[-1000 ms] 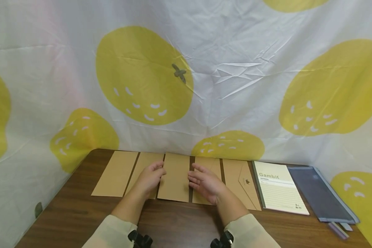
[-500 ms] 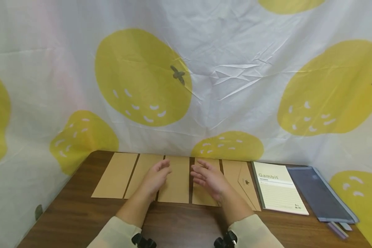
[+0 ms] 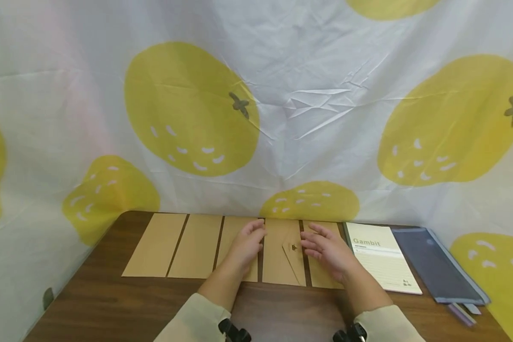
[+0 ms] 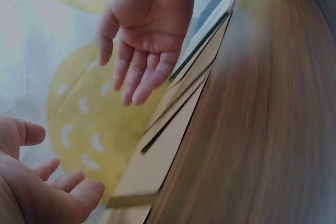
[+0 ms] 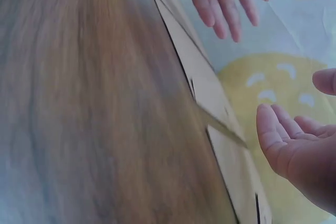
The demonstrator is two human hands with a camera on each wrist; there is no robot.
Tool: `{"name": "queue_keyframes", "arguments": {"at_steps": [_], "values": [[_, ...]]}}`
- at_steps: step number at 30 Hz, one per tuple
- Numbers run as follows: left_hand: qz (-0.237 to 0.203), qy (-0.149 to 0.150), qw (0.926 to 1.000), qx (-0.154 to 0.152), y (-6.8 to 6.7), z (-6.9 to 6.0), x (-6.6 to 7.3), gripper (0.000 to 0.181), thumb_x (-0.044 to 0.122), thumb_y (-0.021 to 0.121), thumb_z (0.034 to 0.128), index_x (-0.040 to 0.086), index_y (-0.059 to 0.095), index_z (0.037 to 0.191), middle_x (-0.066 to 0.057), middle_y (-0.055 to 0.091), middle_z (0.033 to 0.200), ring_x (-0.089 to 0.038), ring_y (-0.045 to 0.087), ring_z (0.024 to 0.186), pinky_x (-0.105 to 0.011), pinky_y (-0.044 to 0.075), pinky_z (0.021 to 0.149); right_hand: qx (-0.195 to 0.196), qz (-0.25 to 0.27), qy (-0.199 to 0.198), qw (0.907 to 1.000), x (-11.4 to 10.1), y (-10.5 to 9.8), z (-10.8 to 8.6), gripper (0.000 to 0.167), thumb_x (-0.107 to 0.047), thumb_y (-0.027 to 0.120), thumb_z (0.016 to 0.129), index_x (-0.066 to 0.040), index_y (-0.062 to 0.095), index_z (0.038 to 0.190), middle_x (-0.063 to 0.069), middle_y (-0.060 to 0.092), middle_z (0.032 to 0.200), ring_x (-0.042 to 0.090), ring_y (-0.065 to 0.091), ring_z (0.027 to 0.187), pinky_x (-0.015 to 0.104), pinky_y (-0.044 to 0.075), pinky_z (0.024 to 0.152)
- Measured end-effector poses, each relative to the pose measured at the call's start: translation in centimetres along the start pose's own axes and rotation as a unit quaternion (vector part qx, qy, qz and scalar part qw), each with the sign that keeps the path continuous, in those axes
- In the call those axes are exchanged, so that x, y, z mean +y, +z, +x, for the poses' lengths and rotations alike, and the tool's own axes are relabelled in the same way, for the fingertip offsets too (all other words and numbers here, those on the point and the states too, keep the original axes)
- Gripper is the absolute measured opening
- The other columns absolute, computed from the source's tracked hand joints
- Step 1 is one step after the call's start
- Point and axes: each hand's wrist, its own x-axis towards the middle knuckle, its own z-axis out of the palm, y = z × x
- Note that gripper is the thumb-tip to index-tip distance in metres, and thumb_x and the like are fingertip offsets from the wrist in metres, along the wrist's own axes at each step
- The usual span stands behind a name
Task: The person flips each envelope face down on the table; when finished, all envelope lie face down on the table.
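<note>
Several brown paper envelopes lie side by side in a row on the dark wooden table. My left hand [image 3: 245, 244] hovers over the third envelope from the left [image 3: 231, 232]. Across from it, over the rightmost envelope [image 3: 318, 274], is my right hand [image 3: 328, 249]. Between the two hands lies the fourth envelope [image 3: 277, 256], its pointed flap and small crown print facing up. In the left wrist view the left hand [image 4: 47, 192] and right hand [image 4: 152, 35] have loosely extended fingers, hold nothing and appear raised above the envelopes.
Two plain envelopes, the first [image 3: 154, 244] and second [image 3: 196, 247], lie at the left. Right of the row is a cream "Gambit" notebook [image 3: 384, 266], then a dark blue mesh pouch [image 3: 438, 266] with a tab. A lemon-patterned curtain [image 3: 308, 142] hangs behind the table [image 3: 111, 308].
Both hands have moved right, from around the middle envelope to around the fourth. The middle envelope, earlier between the hands, now lies partly behind my left hand. The view has shifted slightly.
</note>
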Motion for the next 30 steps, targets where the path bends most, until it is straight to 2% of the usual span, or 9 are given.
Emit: {"name": "queue_keyframes", "arguments": {"at_steps": [3, 7, 19, 24, 30], "values": [[-0.006, -0.004, 1.0, -0.003, 0.7, 0.1, -0.1, 0.053, 0.023, 0.055, 0.1078, 0.007, 0.049, 0.158, -0.021, 0.046, 0.166, -0.04, 0.044, 0.154, -0.057, 0.043, 0.125, -0.001, 0.006, 0.002, 1.0, 0.3, -0.4, 0.2, 0.069, -0.024, 0.05, 0.114, 0.0, 0.018, 0.17, 0.03, 0.038, 0.168, 0.039, 0.051, 0.15, 0.036, 0.053, 0.116], [0.001, -0.002, 1.0, -0.009, 0.7, 0.0, -0.4, 0.056, 0.022, 0.056, 0.1073, 0.003, 0.046, 0.159, -0.023, 0.045, 0.166, -0.043, 0.042, 0.155, -0.059, 0.04, 0.126, -0.007, 0.013, 0.0, 0.9999, 0.5, -0.4, 0.3, 0.068, -0.022, 0.049, 0.114, 0.003, 0.017, 0.168, 0.033, 0.037, 0.167, 0.037, 0.053, 0.147, 0.038, 0.052, 0.118], [0.026, -0.02, 0.9989, -0.033, 0.9, -0.2, -1.0, 0.063, 0.022, 0.06, 0.1017, 0.002, 0.044, 0.16, -0.025, 0.042, 0.168, -0.049, 0.034, 0.158, -0.064, 0.034, 0.128, -0.016, 0.043, 0.013, 0.9989, 0.9, -0.5, -0.2, 0.067, -0.014, 0.045, 0.113, 0.006, 0.014, 0.168, 0.038, 0.027, 0.17, 0.051, 0.033, 0.159, 0.054, 0.034, 0.13], [0.04, -0.025, 0.9986, -0.026, 1.0, -0.4, -1.1, 0.064, 0.023, 0.062, 0.1004, 0.004, 0.046, 0.159, -0.024, 0.042, 0.168, -0.049, 0.037, 0.157, -0.064, 0.038, 0.126, -0.019, 0.051, 0.013, 0.9984, 1.0, -0.5, -0.1, 0.066, -0.013, 0.044, 0.113, 0.008, 0.013, 0.167, 0.04, 0.025, 0.169, 0.052, 0.032, 0.158, 0.055, 0.034, 0.129], [0.051, -0.026, 0.9976, -0.037, 1.3, -0.4, -1.2, 0.063, 0.024, 0.064, 0.0991, 0.004, 0.049, 0.157, -0.025, 0.045, 0.165, -0.05, 0.041, 0.154, -0.065, 0.04, 0.124, -0.029, 0.064, 0.014, 0.9974, 1.3, -0.6, 0.0, 0.064, -0.011, 0.042, 0.114, 0.009, 0.013, 0.167, 0.039, 0.02, 0.171, 0.051, 0.027, 0.161, 0.056, 0.032, 0.13]]}}
